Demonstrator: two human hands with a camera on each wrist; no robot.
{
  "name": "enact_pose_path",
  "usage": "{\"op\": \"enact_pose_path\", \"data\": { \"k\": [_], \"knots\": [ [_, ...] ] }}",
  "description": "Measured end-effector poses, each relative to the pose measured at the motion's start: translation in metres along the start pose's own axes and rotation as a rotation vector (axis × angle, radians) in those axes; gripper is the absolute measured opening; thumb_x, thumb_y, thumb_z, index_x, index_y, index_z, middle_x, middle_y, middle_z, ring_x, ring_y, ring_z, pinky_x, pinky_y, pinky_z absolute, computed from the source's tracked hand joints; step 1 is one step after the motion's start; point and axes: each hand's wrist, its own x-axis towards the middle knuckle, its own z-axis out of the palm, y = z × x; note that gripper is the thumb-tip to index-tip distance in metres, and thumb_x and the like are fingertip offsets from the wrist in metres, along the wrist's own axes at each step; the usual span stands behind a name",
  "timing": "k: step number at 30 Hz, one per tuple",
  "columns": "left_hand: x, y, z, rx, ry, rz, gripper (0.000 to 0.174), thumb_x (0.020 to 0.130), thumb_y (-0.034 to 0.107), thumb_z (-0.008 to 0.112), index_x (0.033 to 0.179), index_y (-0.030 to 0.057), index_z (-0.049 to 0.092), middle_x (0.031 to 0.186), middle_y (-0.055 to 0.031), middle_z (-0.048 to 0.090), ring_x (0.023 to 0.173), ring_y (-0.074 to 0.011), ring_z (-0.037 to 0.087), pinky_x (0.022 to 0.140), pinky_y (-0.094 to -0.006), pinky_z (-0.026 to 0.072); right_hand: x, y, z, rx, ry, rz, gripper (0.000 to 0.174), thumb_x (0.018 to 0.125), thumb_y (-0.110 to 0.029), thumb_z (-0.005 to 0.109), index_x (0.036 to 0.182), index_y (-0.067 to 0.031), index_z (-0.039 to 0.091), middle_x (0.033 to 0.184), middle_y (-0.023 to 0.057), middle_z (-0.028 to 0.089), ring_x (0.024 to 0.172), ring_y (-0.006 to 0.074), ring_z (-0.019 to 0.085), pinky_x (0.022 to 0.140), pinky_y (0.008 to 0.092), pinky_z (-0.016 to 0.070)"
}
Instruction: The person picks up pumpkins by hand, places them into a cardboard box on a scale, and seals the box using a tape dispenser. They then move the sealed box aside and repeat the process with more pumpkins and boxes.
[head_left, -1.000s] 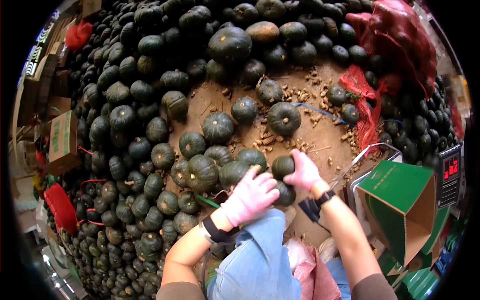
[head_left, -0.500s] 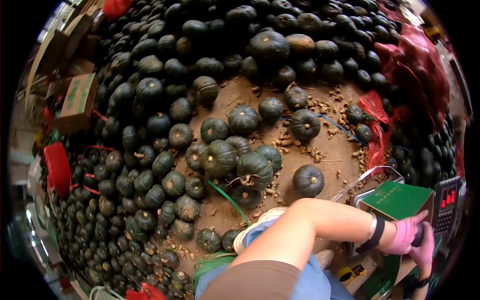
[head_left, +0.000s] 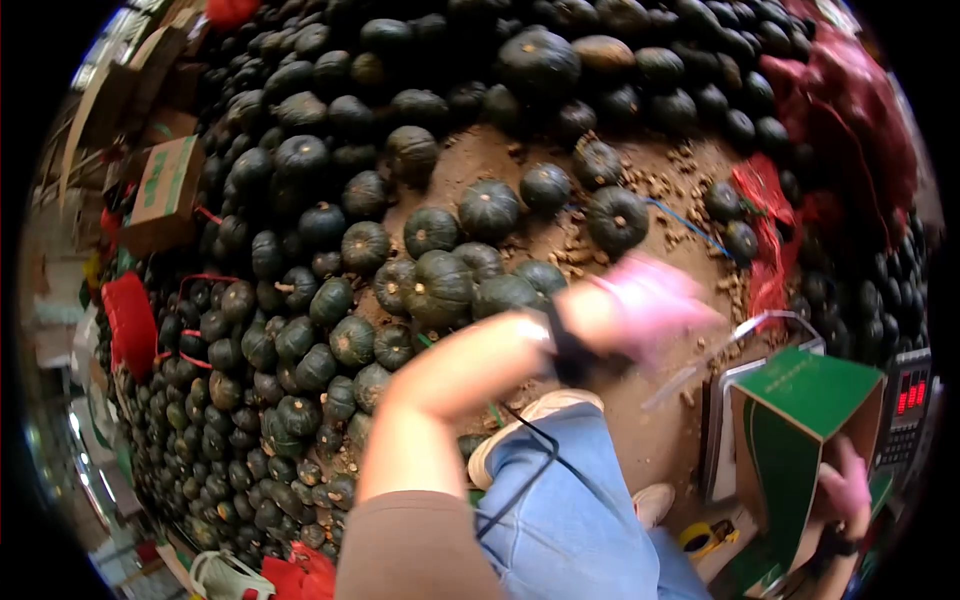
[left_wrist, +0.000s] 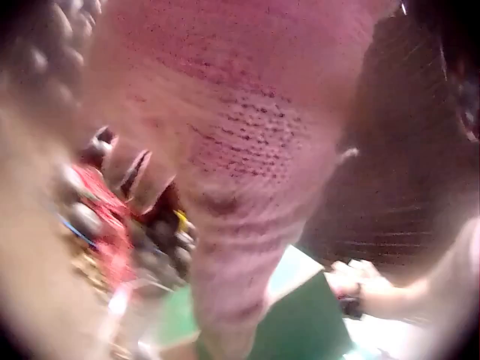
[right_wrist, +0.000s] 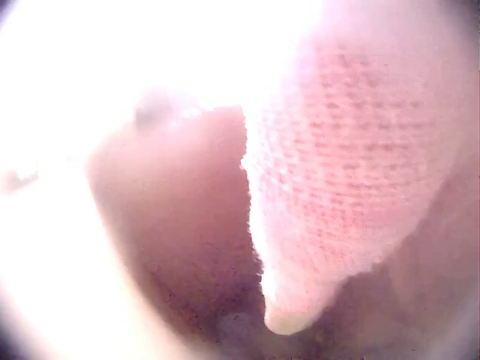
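Observation:
My left hand (head_left: 650,305), in a pink knit glove, is blurred over the bare floor among dark green pumpkins (head_left: 440,285). Its fingers reach out rightward; in the left wrist view, the gloved thumb (left_wrist: 232,247) points down with nothing gripped. The floor pumpkin below that hand is mostly hidden by it. At the mouth of a green cardboard box (head_left: 800,400) is my right hand (head_left: 845,485), also gloved, with its fingers loosely spread. A straight gloved finger (right_wrist: 330,225) shows up close in the overexposed right wrist view. The box's inside is largely hidden.
A scale with a red display (head_left: 910,393) stands beside the box. Piled pumpkins (head_left: 300,155) surround the floor patch. Red net sacks (head_left: 840,120) lean at the upper right. A yellow tape roll (head_left: 700,540) lies near my shoe (head_left: 653,505). Another carton (head_left: 165,190) sits left.
Both hands went from the floor pumpkins to the green box, with a dark thing between them there. Now the left hand has swung back left over the floor; the right stays at the box.

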Motion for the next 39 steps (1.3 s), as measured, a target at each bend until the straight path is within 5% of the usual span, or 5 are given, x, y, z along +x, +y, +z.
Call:
{"op": "enact_pose_path", "data": {
  "k": [3, 14, 19, 32, 39],
  "knots": [
    [-0.084, -0.036, -0.041, 0.135, -0.954, -0.708, 0.076, 0.065, 0.018, 0.085, 0.137, 0.0193, 0.060, 0.121, -0.0124, 0.062, 0.119, -0.0345, 0.059, 0.099, -0.0468, 0.0521, -0.070, -0.051, 0.008, 0.195, 0.480, -0.047, 0.060, 0.083, -0.003, 0.054, 0.143, -0.0018, 0.052, 0.094, 0.0075, 0.065, 0.073, 0.0102, 0.055, 0.072, 0.0252, 0.0470],
    [-0.191, 0.009, -0.017, 0.124, -0.244, -0.577, 0.063, 0.058, 0.016, 0.083, 0.118, 0.0073, 0.062, 0.111, -0.0146, 0.067, 0.109, -0.0334, 0.064, 0.097, -0.0447, 0.0524, 0.011, -0.164, 0.216, 0.679, 0.038, -0.272, 0.038, 0.086, -0.008, 0.074, 0.124, -0.0046, 0.067, 0.106, 0.0126, 0.070, 0.088, 0.0175, 0.070, 0.077, 0.0296, 0.0578],
    [-0.195, 0.027, 0.020, -1.130, 0.465, -1.035, 0.051, 0.087, 0.022, 0.077, 0.129, 0.0032, 0.057, 0.116, -0.0060, 0.067, 0.108, -0.0140, 0.062, 0.098, -0.0318, 0.0510, 0.074, -0.215, 0.272, 1.293, -0.335, -0.195, 0.084, 0.088, -0.014, 0.078, 0.157, -0.0064, 0.029, 0.134, 0.0123, 0.056, 0.115, 0.0204, 0.062, 0.100, 0.0361, 0.0531],
    [-0.045, -0.054, 0.103, -0.121, 0.039, -0.920, 0.088, 0.083, 0.060, 0.074, 0.145, 0.0037, 0.045, 0.124, -0.0290, 0.059, 0.117, -0.0452, 0.058, 0.098, -0.0500, 0.0489, -0.074, -0.124, 0.021, 1.080, 0.995, -0.145, 0.103, 0.057, -0.028, 0.097, 0.141, -0.0070, 0.040, 0.135, 0.0104, 0.053, 0.124, 0.0247, 0.057, 0.106, 0.0414, 0.0487],
    [-0.023, -0.063, 0.137, -0.031, -0.318, -0.903, 0.104, 0.060, 0.060, 0.090, 0.142, 0.0132, 0.048, 0.127, -0.0255, 0.058, 0.119, -0.0443, 0.058, 0.099, -0.0515, 0.0513, -0.021, -0.010, -0.001, 1.013, 0.149, 0.331, 0.075, 0.072, -0.014, 0.081, 0.136, -0.0027, 0.044, 0.116, 0.0121, 0.066, 0.106, 0.0241, 0.067, 0.089, 0.0415, 0.0589]
  ]
}}
